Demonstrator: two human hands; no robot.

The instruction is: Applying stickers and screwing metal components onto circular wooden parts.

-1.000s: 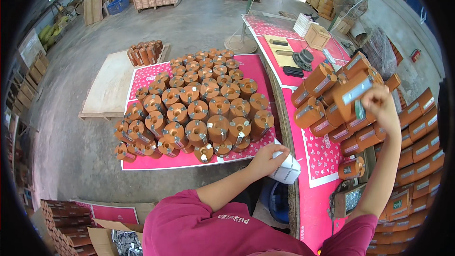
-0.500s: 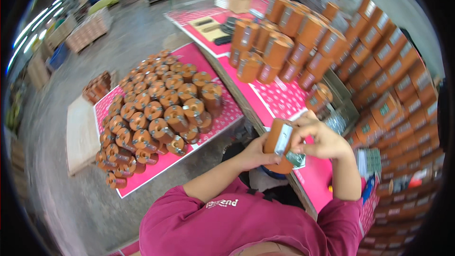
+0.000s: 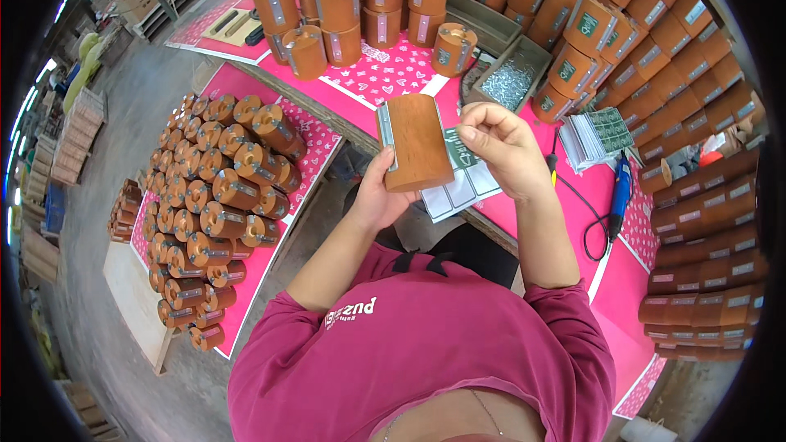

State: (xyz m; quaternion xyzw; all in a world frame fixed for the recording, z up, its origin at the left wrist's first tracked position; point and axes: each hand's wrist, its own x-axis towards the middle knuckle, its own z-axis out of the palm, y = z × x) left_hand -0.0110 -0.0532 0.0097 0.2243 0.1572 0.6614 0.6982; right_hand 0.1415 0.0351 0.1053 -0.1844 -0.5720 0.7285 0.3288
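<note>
My left hand (image 3: 381, 192) grips a brown wooden cylinder (image 3: 417, 143) from its lower left side. The cylinder tilts, and a silver metal strip (image 3: 386, 135) runs along its left edge. Beside its right side my right hand (image 3: 503, 147) is raised, thumb and forefinger pinched together. I cannot make out what, if anything, lies between those fingertips. A white sheet with green labels (image 3: 463, 190) lies on the table just behind and below the cylinder, partly hidden by it and by the right hand.
Similar cylinders (image 3: 340, 4) stand stacked at the table's back, with more piled on the right. Many (image 3: 205, 188) cover a pink low table at left. A screw tray (image 3: 509, 78), stacked label sheets (image 3: 598, 137) and a blue corded tool (image 3: 621, 196) lie to the right.
The cylinder has turned, so its metal strip moved from facing up to the left edge. My right hand has come off the cylinder. The whole view has swung to the right.
</note>
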